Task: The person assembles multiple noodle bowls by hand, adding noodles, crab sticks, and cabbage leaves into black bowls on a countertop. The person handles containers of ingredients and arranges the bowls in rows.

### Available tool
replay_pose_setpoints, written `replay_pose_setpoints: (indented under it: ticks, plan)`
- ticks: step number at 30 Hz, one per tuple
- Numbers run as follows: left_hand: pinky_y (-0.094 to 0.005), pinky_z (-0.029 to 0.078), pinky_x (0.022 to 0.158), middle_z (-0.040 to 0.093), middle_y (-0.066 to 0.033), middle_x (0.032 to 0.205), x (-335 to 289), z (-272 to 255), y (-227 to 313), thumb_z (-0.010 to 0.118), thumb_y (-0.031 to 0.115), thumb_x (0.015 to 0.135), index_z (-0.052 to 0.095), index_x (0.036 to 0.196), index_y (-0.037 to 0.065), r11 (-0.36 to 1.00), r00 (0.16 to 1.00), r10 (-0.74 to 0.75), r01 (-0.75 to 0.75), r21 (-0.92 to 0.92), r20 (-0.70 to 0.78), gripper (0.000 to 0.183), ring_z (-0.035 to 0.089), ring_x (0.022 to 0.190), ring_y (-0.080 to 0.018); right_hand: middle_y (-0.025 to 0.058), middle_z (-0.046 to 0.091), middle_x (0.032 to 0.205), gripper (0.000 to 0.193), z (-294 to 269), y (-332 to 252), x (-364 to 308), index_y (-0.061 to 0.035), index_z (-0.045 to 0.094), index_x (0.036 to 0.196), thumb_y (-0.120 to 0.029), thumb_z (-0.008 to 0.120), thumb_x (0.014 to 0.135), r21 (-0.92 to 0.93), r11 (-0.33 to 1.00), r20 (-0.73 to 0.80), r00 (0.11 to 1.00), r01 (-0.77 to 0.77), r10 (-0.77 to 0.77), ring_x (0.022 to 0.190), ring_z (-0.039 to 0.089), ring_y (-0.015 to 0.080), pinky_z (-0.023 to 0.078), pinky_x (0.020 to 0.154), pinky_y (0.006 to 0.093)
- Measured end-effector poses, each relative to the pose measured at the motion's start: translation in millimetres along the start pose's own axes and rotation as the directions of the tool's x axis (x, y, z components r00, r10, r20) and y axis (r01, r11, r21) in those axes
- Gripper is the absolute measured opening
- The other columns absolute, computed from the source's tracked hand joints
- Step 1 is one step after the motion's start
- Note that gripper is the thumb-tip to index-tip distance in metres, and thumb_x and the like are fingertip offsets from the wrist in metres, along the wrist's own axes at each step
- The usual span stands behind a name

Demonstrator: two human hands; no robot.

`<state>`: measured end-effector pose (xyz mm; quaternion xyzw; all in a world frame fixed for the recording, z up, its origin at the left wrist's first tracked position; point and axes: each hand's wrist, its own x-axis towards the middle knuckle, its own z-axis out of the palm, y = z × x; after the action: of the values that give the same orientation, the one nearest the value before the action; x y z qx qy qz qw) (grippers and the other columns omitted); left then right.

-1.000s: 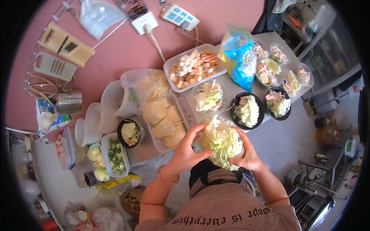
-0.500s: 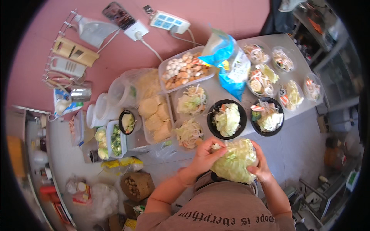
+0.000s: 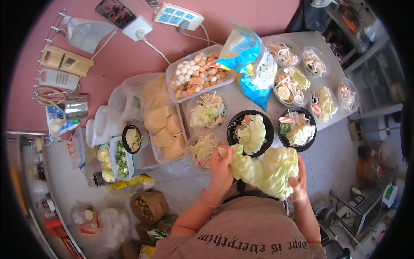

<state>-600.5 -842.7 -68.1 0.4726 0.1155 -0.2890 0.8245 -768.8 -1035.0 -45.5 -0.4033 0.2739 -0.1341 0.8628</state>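
now left hand [image 3: 221, 169] tightly pinches cabbage leaf [image 3: 246, 167]; right hand [image 3: 299, 183], half-curled, grips cabbage head [image 3: 278, 170].

One head-worn fisheye looks down on the nearby table [image 3: 333, 80], its periphery seemingly blurred.

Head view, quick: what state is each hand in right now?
Left hand: closed, pinching the edge of a pale green cabbage leaf.
Right hand: holding the cabbage by its right side.
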Motion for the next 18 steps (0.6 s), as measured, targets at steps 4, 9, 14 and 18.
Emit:
replay_pose_setpoints:
  ticks: [4,9,14,18]
  plan:
    - [-0.035,0.052,0.096,0.06,-0.0083,0.121,8.6,4.9,27.2,0.069,0.007,0.093,0.047,0.131,0.002,0.96,0.918,-0.26,0.278,-0.018,0.301,0.044,0.062,0.109,-0.0172,0.0152,0.048,0.142,0.108,9.1,-5.7,6.0,-0.0037,0.024,0.153,-0.033,0.089,0.071,0.02,0.998,-0.087,0.994,0.067,-0.065,0.13,0.052,0.0281,0.045,0.108,0.0417]
    - [-0.0353,0.05,0.1,0.056,-0.0091,0.128,13.3,18.9,31.3,0.07,-0.011,0.085,0.041,0.139,0.003,0.953,0.878,-0.284,0.212,0.219,0.386,0.063,0.058,0.117,-0.0188,0.0152,0.048,0.142,0.106,12.4,-3.3,8.9,-0.0032,0.025,0.153,-0.034,0.087,0.072,0.049,0.99,-0.171,0.978,0.13,-0.12,0.13,0.052,0.0275,0.045,0.108,0.041]
    - [-0.0361,0.051,0.101,0.059,-0.0093,0.127,33.0,38.6,35.2,0.067,-0.013,0.085,0.044,0.134,0.004,0.984,0.92,-0.092,0.024,0.179,0.381,0.057,0.06,0.116,-0.0192,0.0151,0.045,0.147,0.098,-6.9,-17.5,5.9,-0.0066,0.025,0.155,-0.033,0.081,0.079,0.166,0.928,-0.356,0.898,0.332,-0.258,0.132,0.051,0.0292,0.045,0.11,0.0422]
    - [-0.0357,0.051,0.1,0.06,-0.0091,0.126,53.1,81.3,42.5,0.064,-0.014,0.087,0.044,0.133,0.004,0.981,0.934,0.045,-0.108,0.163,0.353,0.053,0.061,0.115,-0.0184,0.013,0.046,0.148,0.078,-81.1,-31.7,-3.3,-0.0107,0.03,0.154,-0.036,0.066,0.09,0.286,0.84,-0.425,0.847,0.46,-0.319,0.13,0.053,0.0308,0.049,0.106,0.0454]
